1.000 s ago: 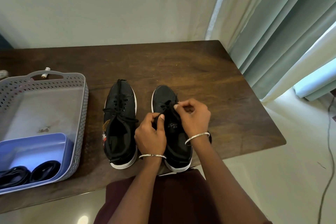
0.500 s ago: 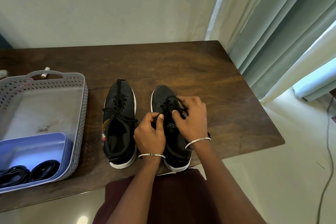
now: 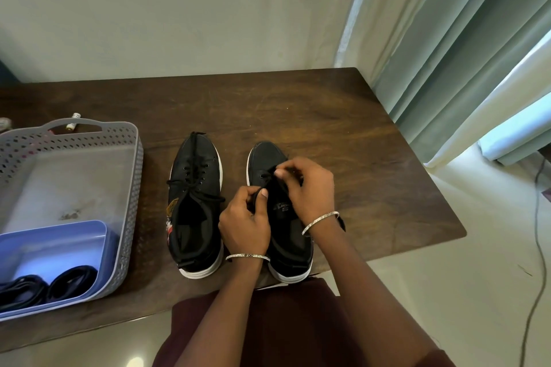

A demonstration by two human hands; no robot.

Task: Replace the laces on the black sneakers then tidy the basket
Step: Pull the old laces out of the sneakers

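Pinches the lace [image 3: 268,177] in the left hand [image 3: 244,217] and also in the right hand [image 3: 310,185], probably at the eyelets, over the right sneaker [image 3: 264,155] on the table [image 3: 357,158]. Handles limp, thin, light; take near the tip.

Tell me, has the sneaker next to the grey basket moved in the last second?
No. The sneaker lies at the same gap from the grey basket as before, and at the same angle.
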